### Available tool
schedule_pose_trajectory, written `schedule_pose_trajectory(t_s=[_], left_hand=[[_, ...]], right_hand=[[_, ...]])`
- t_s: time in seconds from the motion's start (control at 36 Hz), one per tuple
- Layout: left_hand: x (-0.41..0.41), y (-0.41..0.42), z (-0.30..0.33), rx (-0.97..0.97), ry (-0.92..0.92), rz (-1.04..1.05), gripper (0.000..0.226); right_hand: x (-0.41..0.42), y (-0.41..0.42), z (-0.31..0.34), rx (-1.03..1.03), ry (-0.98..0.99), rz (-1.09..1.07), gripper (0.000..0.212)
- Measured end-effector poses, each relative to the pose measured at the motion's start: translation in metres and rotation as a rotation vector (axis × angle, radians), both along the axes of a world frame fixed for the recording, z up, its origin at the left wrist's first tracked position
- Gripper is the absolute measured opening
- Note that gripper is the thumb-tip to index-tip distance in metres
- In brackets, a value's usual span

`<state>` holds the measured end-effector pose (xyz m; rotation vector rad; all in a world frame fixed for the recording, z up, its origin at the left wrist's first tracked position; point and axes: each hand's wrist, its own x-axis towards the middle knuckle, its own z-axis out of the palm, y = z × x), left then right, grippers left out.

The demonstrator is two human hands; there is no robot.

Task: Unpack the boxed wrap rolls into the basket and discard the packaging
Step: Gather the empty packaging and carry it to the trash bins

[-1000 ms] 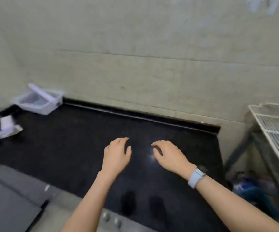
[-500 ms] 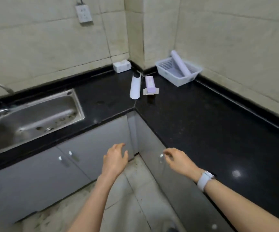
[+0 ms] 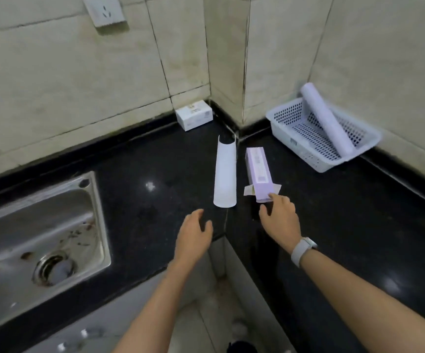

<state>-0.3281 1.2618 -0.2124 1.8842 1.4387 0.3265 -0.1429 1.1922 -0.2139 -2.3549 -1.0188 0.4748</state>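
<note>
A purple wrap box (image 3: 258, 172) lies on the black counter (image 3: 155, 174) in the corner, its near end flaps open. My right hand (image 3: 280, 220) is just at that near end, a fingertip touching the box, fingers apart and gripping nothing. A white curved cardboard sleeve (image 3: 225, 172) lies left of the box. My left hand (image 3: 193, 235) hovers open over the counter edge, below the sleeve. A white perforated basket (image 3: 293, 131) sits at the back right with one pale wrap roll (image 3: 326, 118) leaning in it.
A small white box (image 3: 194, 114) stands against the wall at the back. A steel sink (image 3: 38, 238) fills the left. A wall socket (image 3: 103, 10) is above. Grey cabinet fronts and floor show below the counter corner.
The view swung from the right stretch of counter round to the corner and drew closer. Both hands moved forward over the counter; my right hand now reaches the purple box's open end.
</note>
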Motion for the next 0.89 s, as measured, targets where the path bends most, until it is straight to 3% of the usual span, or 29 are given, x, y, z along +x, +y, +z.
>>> schedule_pose_trajectory(t_s=[0.25,0.44,0.64,0.89], left_hand=[[0.082,0.107,-0.030,-0.130,0.118,-0.104,0.054],[0.114,0.152,-0.059,-0.160,0.094,-0.148,0.042],[0.113,0.184,-0.057,-0.153,-0.028,-0.193,0.033],[0.106,0.170,-0.027,-0.118,-0.262,-0.388,0.038]], right_hand=[[0.043,0.106,-0.024,-0.200,-0.002,-0.099,0.073],[0.045,0.132,-0.044,-0.308,0.009,-0.173,0.081],[0.052,0.138,-0.038,-0.238,0.187,-0.361,0.075],[0.018,0.059,-0.009,-0.027,0.080,-0.635,0.068]])
